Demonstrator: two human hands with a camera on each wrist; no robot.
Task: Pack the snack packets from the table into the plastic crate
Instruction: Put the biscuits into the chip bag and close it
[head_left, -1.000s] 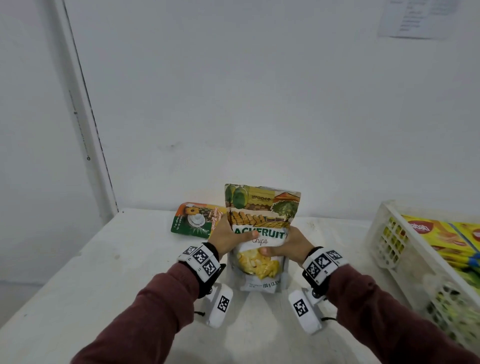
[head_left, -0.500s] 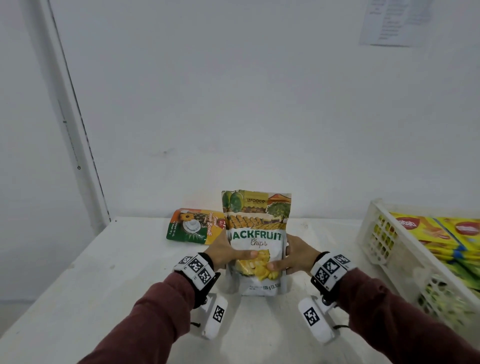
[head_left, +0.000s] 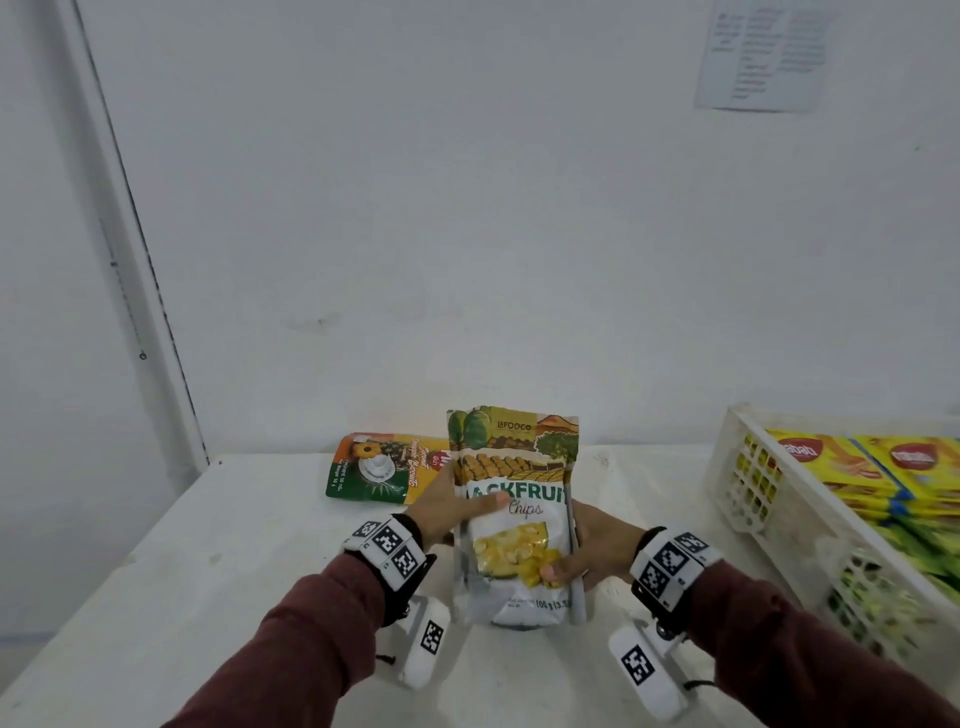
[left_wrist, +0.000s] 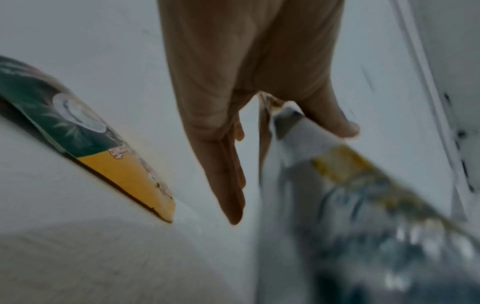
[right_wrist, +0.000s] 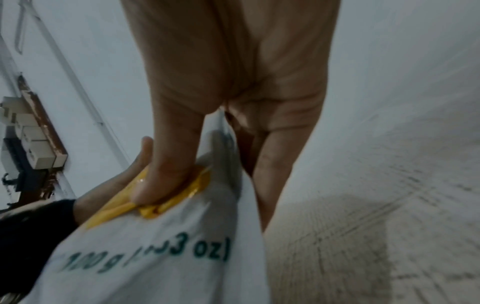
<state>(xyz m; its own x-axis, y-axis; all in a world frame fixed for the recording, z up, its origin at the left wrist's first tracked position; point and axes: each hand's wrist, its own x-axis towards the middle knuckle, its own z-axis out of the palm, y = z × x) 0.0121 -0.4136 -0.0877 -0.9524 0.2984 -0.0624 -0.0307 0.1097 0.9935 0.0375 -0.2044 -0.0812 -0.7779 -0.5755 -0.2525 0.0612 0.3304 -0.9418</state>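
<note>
Both hands hold a jackfruit chips pouch upright over the middle of the white table. My left hand grips its left edge, thumb across the front and fingers behind; the left wrist view shows that hand pinching the pouch. My right hand grips the right edge lower down, thumb on the yellow window. In the right wrist view the right hand pinches the pouch. A green and orange biscuit packet lies flat behind the left hand. The white plastic crate stands at the right.
The crate holds yellow wafer packs and green packets lower down. The wall rises right behind the table, with a paper sheet pinned high up. The biscuit packet also shows left of my hand in the left wrist view.
The pouch has turned more upright and shifted slightly right. My right thumb has slid lower on its front. The head view has swung a little left.
</note>
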